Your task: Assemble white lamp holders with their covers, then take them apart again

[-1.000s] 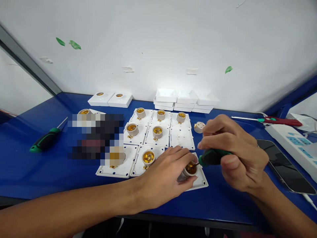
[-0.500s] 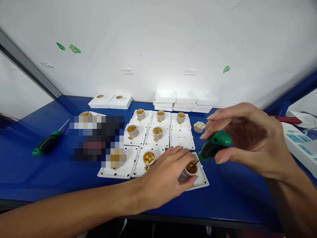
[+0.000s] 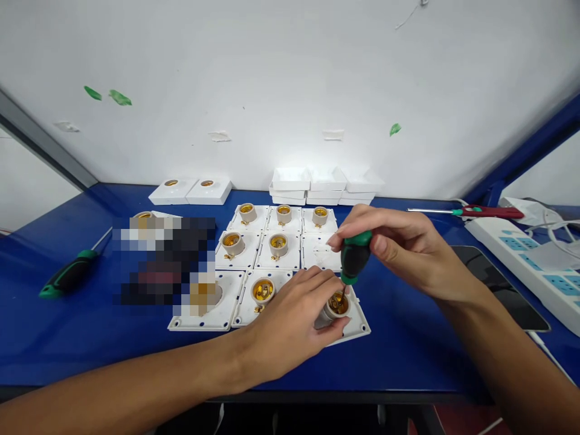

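Note:
My left hand (image 3: pixel 296 323) grips a cream lamp socket (image 3: pixel 336 305) with a brass inside, seated on a white square base plate (image 3: pixel 360 327) near the table's front edge. My right hand (image 3: pixel 408 251) holds a short screwdriver with a green and black handle (image 3: pixel 354 258) almost upright, fingertips on its cap. Its tip reaches down into the socket's brass opening. Several more white plates with sockets (image 3: pixel 277 244) lie in rows just behind my hands.
On the blue table (image 3: pixel 81 326), another green screwdriver (image 3: pixel 67 275) lies at the left. A red-handled one (image 3: pixel 480 211), a white power strip (image 3: pixel 525 254) and a dark phone (image 3: pixel 498 284) are at the right. Stacked white covers (image 3: pixel 324 184) stand by the wall. A blurred patch hides the middle left.
My right hand has swung the screwdriver from lying sideways to nearly upright over the socket, regripping at the handle's top. My left hand has kept its hold on the socket.

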A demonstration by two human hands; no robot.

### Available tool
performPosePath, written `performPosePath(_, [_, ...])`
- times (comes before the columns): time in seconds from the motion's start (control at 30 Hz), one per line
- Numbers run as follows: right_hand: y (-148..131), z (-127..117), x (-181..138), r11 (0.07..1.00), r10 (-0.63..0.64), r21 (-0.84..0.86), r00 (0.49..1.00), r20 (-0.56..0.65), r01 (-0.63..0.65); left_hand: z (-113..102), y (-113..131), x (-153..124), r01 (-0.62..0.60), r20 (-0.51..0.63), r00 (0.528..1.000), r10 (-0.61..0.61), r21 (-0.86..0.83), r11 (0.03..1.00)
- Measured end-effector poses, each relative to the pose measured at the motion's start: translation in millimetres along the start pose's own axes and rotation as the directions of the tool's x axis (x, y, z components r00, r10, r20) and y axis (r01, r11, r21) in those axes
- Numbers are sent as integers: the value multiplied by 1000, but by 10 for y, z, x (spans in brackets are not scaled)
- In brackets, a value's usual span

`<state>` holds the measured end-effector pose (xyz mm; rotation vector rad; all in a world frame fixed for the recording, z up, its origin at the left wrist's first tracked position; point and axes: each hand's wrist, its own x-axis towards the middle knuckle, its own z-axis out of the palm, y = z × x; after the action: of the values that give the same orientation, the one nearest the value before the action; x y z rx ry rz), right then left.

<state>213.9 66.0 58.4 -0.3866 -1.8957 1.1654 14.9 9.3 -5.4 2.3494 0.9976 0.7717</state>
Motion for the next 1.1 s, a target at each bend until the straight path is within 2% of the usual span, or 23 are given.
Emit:
performPosePath(0.13, [77, -37, -12, 995, -70, 64, 997, -41, 73, -4, 6, 2, 12, 11, 1000, -12, -1, 1000])
performPosePath(0.3, [92, -36, -35, 981, 60, 184, 998, 28, -65, -6, 2, -2, 8, 16, 1000, -8, -7, 1000])
performPosePath(0.4, [87, -35, -44, 969, 24, 247, 999, 33, -31, -9, 5, -5, 11, 21, 1000, -11, -22, 1000])
performPosePath(0.5, [83, -36, -48, 962, 37, 267, 996, 81, -57, -10, 12, -6, 23, 10, 1000, -23, -27, 999])
performPosePath(0.73, [81, -17, -54, 949, 67, 303, 996, 63, -83, -10, 21, -13, 45, 20, 999, -45, -35, 998])
performPosePath(0.87, [109, -2, -50, 946, 64, 318, 998, 0, -61, -16, 25, -14, 59, 25, 998, -59, -29, 998])
performPosePath(1.03, [124, -7, -49, 939, 85, 334, 996, -8, -78, -26, 21, -10, 63, 41, 997, -62, -32, 998])
performPosePath(1.1, [112, -13, -49, 943, 82, 320, 996, 27, -87, -25, 18, -12, 57, 34, 998, -56, -42, 997])
